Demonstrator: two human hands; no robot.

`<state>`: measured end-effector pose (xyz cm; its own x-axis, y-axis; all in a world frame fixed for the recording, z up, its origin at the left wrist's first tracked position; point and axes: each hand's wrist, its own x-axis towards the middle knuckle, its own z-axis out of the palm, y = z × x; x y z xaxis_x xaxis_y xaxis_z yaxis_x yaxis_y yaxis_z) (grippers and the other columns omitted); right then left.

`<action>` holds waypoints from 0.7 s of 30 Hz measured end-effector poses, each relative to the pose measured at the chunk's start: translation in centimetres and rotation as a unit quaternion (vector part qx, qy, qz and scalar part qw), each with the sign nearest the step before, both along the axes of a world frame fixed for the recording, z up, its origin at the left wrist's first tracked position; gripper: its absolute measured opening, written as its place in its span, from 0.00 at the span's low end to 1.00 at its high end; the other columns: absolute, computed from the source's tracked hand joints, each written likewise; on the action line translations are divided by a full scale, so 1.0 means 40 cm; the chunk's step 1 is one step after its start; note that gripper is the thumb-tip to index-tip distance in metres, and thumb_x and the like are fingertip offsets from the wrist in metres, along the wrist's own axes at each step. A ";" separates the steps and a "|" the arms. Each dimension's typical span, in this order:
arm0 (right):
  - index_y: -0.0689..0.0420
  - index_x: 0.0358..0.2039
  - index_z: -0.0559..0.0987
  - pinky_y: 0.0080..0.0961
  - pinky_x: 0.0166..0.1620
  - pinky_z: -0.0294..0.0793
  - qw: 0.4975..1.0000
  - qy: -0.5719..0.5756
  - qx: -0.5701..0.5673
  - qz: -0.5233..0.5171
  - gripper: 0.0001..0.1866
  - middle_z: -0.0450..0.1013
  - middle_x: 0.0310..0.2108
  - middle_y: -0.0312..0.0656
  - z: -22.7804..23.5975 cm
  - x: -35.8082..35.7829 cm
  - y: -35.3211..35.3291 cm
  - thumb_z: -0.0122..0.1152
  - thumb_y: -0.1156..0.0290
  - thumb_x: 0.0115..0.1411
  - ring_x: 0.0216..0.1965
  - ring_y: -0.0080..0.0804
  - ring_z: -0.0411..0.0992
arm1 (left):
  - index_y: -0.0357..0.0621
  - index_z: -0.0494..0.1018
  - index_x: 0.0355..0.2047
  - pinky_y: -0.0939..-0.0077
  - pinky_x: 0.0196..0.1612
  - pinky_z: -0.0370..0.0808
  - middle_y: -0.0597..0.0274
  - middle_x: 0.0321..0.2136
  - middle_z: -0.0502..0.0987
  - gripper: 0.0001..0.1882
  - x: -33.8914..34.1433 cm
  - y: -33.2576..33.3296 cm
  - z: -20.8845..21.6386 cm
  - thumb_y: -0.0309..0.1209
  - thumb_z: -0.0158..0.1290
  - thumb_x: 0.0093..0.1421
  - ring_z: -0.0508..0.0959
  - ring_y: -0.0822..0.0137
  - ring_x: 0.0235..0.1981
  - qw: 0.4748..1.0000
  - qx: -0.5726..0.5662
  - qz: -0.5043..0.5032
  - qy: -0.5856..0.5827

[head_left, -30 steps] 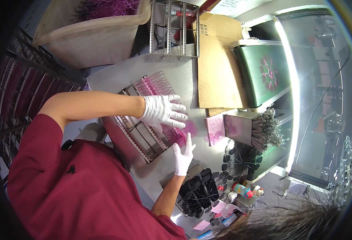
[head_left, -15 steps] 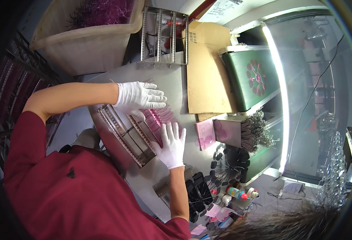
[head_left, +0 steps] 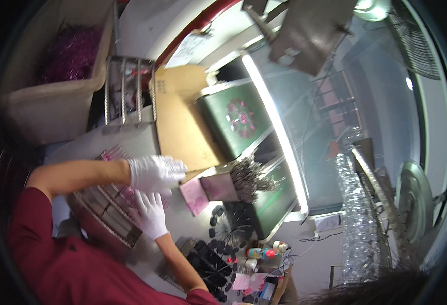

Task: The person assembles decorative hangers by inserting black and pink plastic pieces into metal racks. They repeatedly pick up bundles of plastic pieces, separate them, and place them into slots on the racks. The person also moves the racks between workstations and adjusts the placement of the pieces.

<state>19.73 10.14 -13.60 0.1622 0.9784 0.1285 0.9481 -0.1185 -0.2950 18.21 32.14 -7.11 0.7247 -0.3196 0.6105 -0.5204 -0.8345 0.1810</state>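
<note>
A metal rack [head_left: 104,220] with toothed rails lies on the worktop close to my body, and a row of pink translucent pieces [head_left: 114,152] runs along it. My left hand [head_left: 155,173], in a white glove, is held flat above the row with its fingers stretched out toward the cardboard. My right hand [head_left: 151,213], also gloved in white, rests its spread fingers on the pieces near the other end of the rack. Neither hand visibly holds anything. My left hand and forearm hide part of the row.
A pale tub [head_left: 51,114] holds purple strands. Beside it stands another metal rack [head_left: 123,96]. Cardboard [head_left: 183,124] lies by a green box [head_left: 236,122]. A pink pad [head_left: 195,195], a container of grey stems [head_left: 220,187] and black clustered parts [head_left: 208,262] are on the worktop.
The view has swung, shifting the scene left and down. My left hand has moved along the row toward my right hand and the pink pad. My right hand stays on the pieces.
</note>
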 end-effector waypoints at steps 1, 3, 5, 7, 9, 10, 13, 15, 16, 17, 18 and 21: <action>0.67 0.69 0.70 0.58 0.72 0.61 0.999 -0.008 0.024 -0.039 0.39 0.72 0.61 0.59 -0.004 -0.001 -0.003 0.71 0.60 0.63 0.66 0.62 0.66 | 0.36 0.78 0.59 0.52 0.65 0.77 0.41 0.62 0.78 0.32 0.037 -0.032 0.015 0.48 0.63 0.62 0.81 0.43 0.59 1.000 -0.014 -0.018 -0.006; 0.66 0.70 0.70 0.59 0.73 0.60 0.990 -0.016 0.078 -0.117 0.39 0.72 0.62 0.60 -0.017 -0.007 -0.005 0.71 0.60 0.63 0.68 0.61 0.65 | 0.40 0.76 0.62 0.55 0.64 0.77 0.44 0.65 0.76 0.31 0.106 -0.102 0.042 0.46 0.60 0.65 0.80 0.43 0.60 0.996 -0.084 -0.040 0.013; 0.65 0.74 0.65 0.59 0.76 0.56 0.996 -0.032 0.047 -0.063 0.43 0.66 0.70 0.59 -0.034 -0.011 0.002 0.70 0.58 0.65 0.74 0.56 0.61 | 0.40 0.75 0.64 0.54 0.64 0.77 0.47 0.69 0.72 0.31 0.180 -0.175 0.069 0.46 0.59 0.67 0.80 0.44 0.60 0.989 -0.113 -0.061 0.070; 0.64 0.75 0.63 0.59 0.76 0.55 0.997 -0.058 0.001 -0.046 0.44 0.64 0.72 0.58 -0.046 -0.015 0.012 0.69 0.57 0.65 0.75 0.56 0.60 | 0.40 0.75 0.63 0.55 0.63 0.77 0.48 0.66 0.75 0.30 0.265 -0.243 0.107 0.46 0.57 0.68 0.80 0.44 0.59 0.979 -0.135 -0.067 0.134; 0.63 0.72 0.66 0.59 0.74 0.57 0.994 -0.064 0.052 -0.071 0.39 0.66 0.70 0.57 -0.049 -0.018 0.008 0.67 0.57 0.67 0.72 0.58 0.63 | 0.41 0.77 0.62 0.53 0.61 0.78 0.45 0.60 0.79 0.27 0.348 -0.301 0.152 0.44 0.54 0.69 0.81 0.43 0.57 0.961 -0.219 -0.046 0.164; 0.63 0.71 0.67 0.58 0.73 0.57 0.993 -0.078 0.046 -0.080 0.37 0.66 0.69 0.57 -0.046 -0.022 -0.007 0.66 0.58 0.67 0.71 0.58 0.63 | 0.41 0.78 0.61 0.52 0.58 0.79 0.42 0.53 0.82 0.25 0.397 -0.321 0.182 0.42 0.53 0.70 0.82 0.43 0.55 0.961 -0.218 -0.009 0.171; 0.62 0.66 0.71 0.53 0.68 0.65 0.991 -0.035 0.070 -0.106 0.31 0.68 0.66 0.57 -0.033 -0.058 -0.080 0.65 0.62 0.67 0.67 0.60 0.66 | 0.38 0.80 0.53 0.48 0.53 0.81 0.40 0.49 0.83 0.23 0.519 -0.372 0.256 0.45 0.55 0.70 0.84 0.41 0.49 0.959 -0.223 0.084 0.151; 0.62 0.67 0.71 0.48 0.67 0.69 0.980 -0.016 0.103 -0.172 0.31 0.68 0.67 0.56 -0.027 -0.116 -0.165 0.65 0.64 0.67 0.66 0.56 0.68 | 0.38 0.80 0.50 0.48 0.51 0.81 0.40 0.44 0.85 0.26 0.569 -0.404 0.272 0.51 0.58 0.68 0.85 0.40 0.46 0.961 -0.208 0.036 0.180; 0.62 0.67 0.72 0.46 0.65 0.72 0.977 0.038 0.069 -0.198 0.30 0.71 0.64 0.56 -0.032 -0.148 -0.198 0.65 0.66 0.66 0.64 0.55 0.70 | 0.38 0.80 0.50 0.48 0.50 0.81 0.41 0.40 0.86 0.30 0.585 -0.430 0.272 0.55 0.60 0.66 0.86 0.40 0.45 0.963 -0.163 0.012 0.215; 0.62 0.66 0.72 0.44 0.63 0.74 0.969 0.095 0.035 -0.223 0.30 0.73 0.62 0.56 -0.042 -0.188 -0.225 0.66 0.68 0.66 0.61 0.54 0.73 | 0.39 0.81 0.49 0.48 0.49 0.81 0.43 0.39 0.86 0.25 0.588 -0.457 0.259 0.50 0.60 0.67 0.86 0.40 0.44 0.966 -0.128 -0.017 0.223; 0.61 0.64 0.73 0.43 0.61 0.75 0.960 0.140 0.018 -0.242 0.27 0.74 0.58 0.55 -0.058 -0.229 -0.232 0.64 0.69 0.66 0.58 0.52 0.75 | 0.40 0.82 0.49 0.49 0.48 0.82 0.43 0.39 0.86 0.22 0.594 -0.480 0.251 0.46 0.59 0.66 0.87 0.41 0.44 0.972 -0.077 -0.037 0.217; 0.55 0.55 0.78 0.38 0.55 0.79 0.964 0.111 0.205 -0.126 0.16 0.78 0.45 0.49 -0.108 -0.334 -0.184 0.55 0.70 0.68 0.47 0.47 0.79 | 0.42 0.82 0.45 0.51 0.45 0.82 0.44 0.36 0.86 0.12 0.572 -0.540 0.223 0.30 0.54 0.65 0.87 0.44 0.42 0.984 -0.040 -0.053 0.164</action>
<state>6.37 2.80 -17.92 0.4560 0.7786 0.4311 0.8130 -0.1674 -0.5576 41.08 10.53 1.81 0.8522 -0.3650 0.3748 -0.5065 -0.7547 0.4169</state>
